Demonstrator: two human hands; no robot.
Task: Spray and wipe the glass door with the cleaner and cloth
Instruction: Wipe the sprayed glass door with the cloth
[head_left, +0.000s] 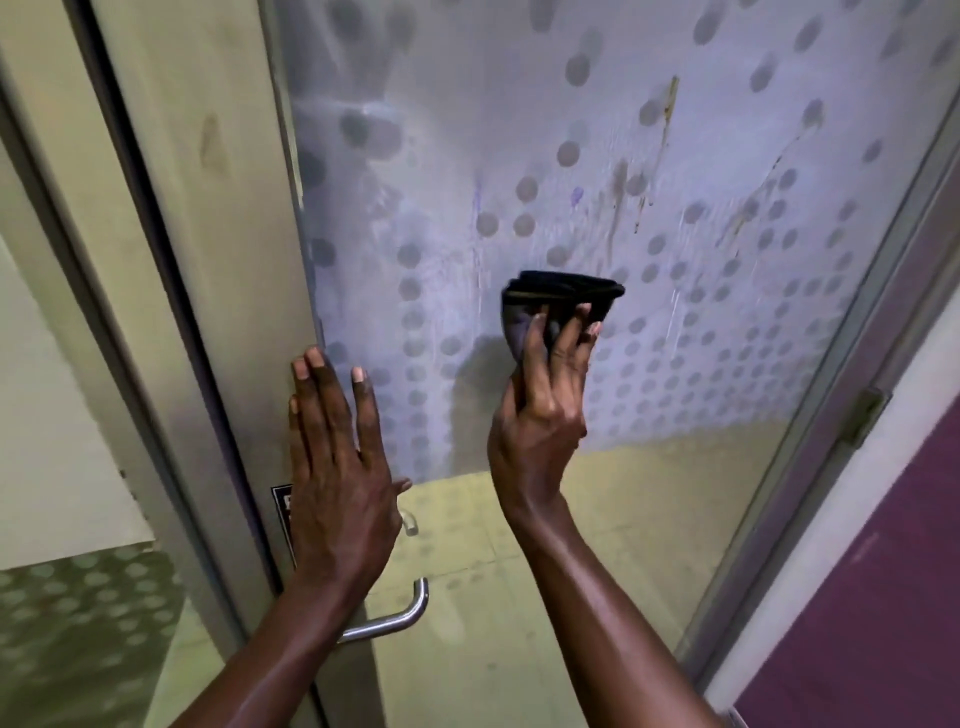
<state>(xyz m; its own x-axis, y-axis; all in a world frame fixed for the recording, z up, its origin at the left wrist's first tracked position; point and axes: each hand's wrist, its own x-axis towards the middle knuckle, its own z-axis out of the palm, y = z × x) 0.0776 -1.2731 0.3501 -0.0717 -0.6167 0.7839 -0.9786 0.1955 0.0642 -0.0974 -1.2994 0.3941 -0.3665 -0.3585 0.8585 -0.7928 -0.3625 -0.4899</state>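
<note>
The glass door (597, 156) fills the view, frosted with grey dots and marked by brown drip stains and wet streaks near its middle. My right hand (540, 410) grips a folded dark cloth (563, 296) and holds it against the glass below the stains. My left hand (337, 467) lies flat with straight fingers on the door's metal frame (223, 260), just above the handle. No spray cleaner is in view.
A curved metal lever handle (400, 613) sticks out below my left wrist, with a small dark sign (282, 512) beside it. The hinge-side frame (852, 395) and a purple wall panel (883, 597) are on the right. A fixed dotted glass pane (78, 623) is at lower left.
</note>
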